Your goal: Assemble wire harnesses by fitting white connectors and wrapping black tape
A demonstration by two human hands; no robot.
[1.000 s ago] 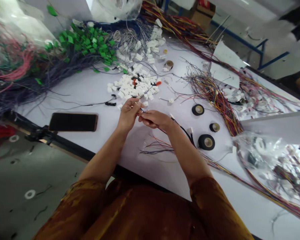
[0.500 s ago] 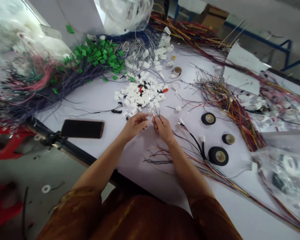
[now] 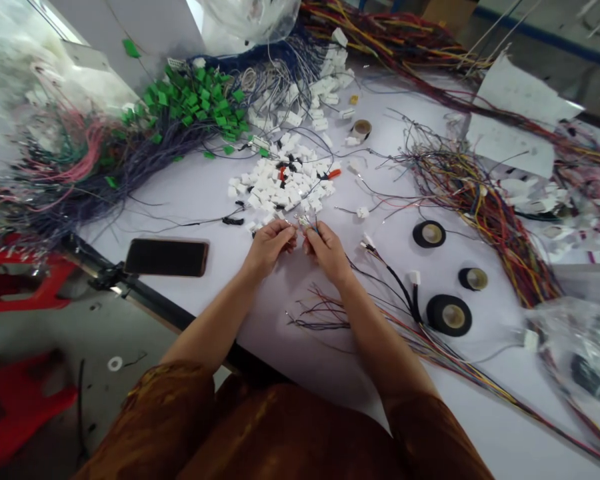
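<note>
Scanning left to right: a red plastic stool (image 3: 15, 407) stands on the floor below the white work table (image 3: 300, 373). A black phone (image 3: 167, 257) lies near the table's edge, left of the hands. Farther off, a dark wire bundle (image 3: 130, 170) runs up to a cluster of green connectors (image 3: 195, 100).

The left hand (image 3: 269, 248) is curled nearly closed, its fingertips at the thin coloured wires (image 3: 306, 225), though whether it grips them is hidden. The right hand (image 3: 326, 252) pinches those wires between thumb and fingers, almost closed, and looks slightly nearer them. The wires sit between the hands, their short ends pointing away from the person; the exact line is too small to tell. Nothing stands between wires and hands.

Just beyond lies a heap of white connectors (image 3: 280, 180). To the right are loose black leads (image 3: 397, 287), three rolls of black tape (image 3: 429, 234), a multicoloured wire bundle (image 3: 485, 200) and a clear plastic bag (image 3: 580, 347).
</note>
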